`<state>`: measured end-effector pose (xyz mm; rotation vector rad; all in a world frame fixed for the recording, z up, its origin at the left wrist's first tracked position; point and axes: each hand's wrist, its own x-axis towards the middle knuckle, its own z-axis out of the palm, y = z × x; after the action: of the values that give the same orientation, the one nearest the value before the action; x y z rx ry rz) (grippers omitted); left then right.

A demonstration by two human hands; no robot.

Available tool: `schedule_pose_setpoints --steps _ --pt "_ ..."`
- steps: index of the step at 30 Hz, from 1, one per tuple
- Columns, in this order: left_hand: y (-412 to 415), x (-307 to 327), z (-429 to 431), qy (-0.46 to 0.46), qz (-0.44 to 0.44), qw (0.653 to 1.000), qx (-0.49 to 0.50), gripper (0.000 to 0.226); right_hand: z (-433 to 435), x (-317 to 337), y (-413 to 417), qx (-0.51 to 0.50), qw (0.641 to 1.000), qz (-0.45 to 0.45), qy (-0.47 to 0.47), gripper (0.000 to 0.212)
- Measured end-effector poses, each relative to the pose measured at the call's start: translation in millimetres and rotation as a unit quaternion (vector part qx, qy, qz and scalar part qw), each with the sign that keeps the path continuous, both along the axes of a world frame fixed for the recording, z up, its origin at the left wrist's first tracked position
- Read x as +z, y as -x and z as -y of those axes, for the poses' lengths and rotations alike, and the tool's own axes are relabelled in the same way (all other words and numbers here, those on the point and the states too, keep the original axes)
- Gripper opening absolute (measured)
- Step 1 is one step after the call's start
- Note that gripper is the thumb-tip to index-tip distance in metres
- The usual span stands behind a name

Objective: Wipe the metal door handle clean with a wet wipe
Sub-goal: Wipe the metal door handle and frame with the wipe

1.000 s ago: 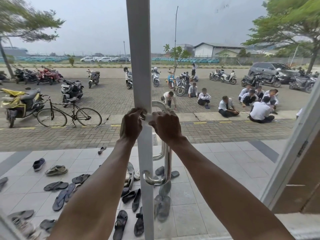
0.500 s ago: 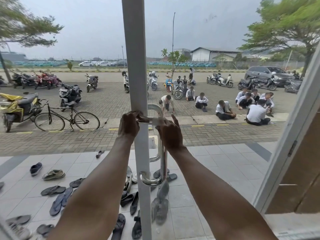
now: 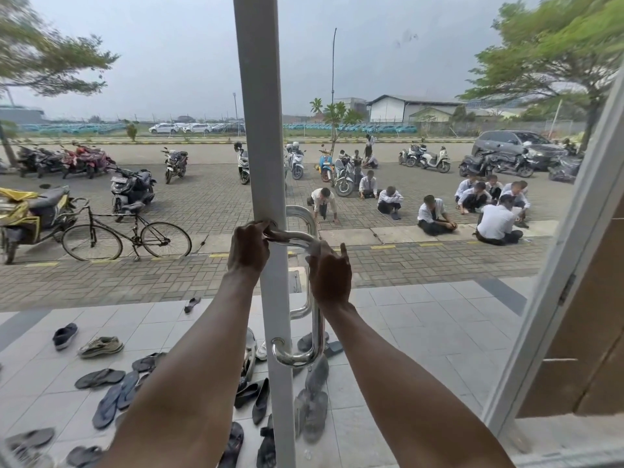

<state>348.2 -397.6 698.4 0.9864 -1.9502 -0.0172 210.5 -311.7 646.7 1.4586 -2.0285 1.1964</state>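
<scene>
A shiny metal door handle (image 3: 317,327), a curved pull bar, is mounted on the white door frame (image 3: 260,130) of a glass door. My left hand (image 3: 248,249) pinches the handle's top end where it meets the frame. My right hand (image 3: 330,276) is closed around the upper bend of the bar, and a small pale edge of the wet wipe (image 3: 312,249) shows above its fingers. Most of the wipe is hidden under that hand. A second handle (image 3: 302,214) shows through the glass on the far side.
Through the glass, several sandals and shoes (image 3: 111,393) lie on the tiled porch. A bicycle (image 3: 126,239) and motorbikes stand on the paving, and people in white shirts (image 3: 496,224) sit there. A second white frame (image 3: 553,275) and a brown panel (image 3: 580,339) are at the right.
My right hand has slid from the top horizontal part of the handle to its upper bend, further right and lower. My left hand stays pinched at the top end.
</scene>
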Motion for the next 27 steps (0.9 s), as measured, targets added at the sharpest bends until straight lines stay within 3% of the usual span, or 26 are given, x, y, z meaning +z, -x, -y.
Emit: schedule_pose_setpoints --steps 3,7,10,12,16,22,27 --pt "1 -1 0 -0.012 -0.007 1.0 0.0 0.044 -10 -31 -1 0.014 0.996 0.093 -0.007 0.015" --pt "0 1 0 -0.021 -0.006 1.0 0.001 0.044 -10 -36 -7 0.003 0.991 0.135 0.012 0.012" --pt "-1 2 2 -0.018 -0.005 1.0 -0.004 0.044 -1 -7 -12 -0.017 0.987 0.106 0.118 0.011" --pt "0 0 3 -0.019 -0.011 1.0 -0.004 0.045 5 7 -11 0.005 0.99 0.07 0.125 0.008" --pt "0 -3 4 -0.024 -0.022 0.999 -0.006 0.045 1 -10 -11 0.001 0.989 0.1 0.107 0.026" --pt "-1 0 4 -0.032 0.0 0.999 -0.009 0.045 -15 -64 -12 0.007 0.982 0.187 -0.039 0.014" --pt "-1 -1 4 -0.023 -0.003 1.0 -0.008 0.045 -6 -20 -9 0.01 0.99 0.114 0.079 0.023"
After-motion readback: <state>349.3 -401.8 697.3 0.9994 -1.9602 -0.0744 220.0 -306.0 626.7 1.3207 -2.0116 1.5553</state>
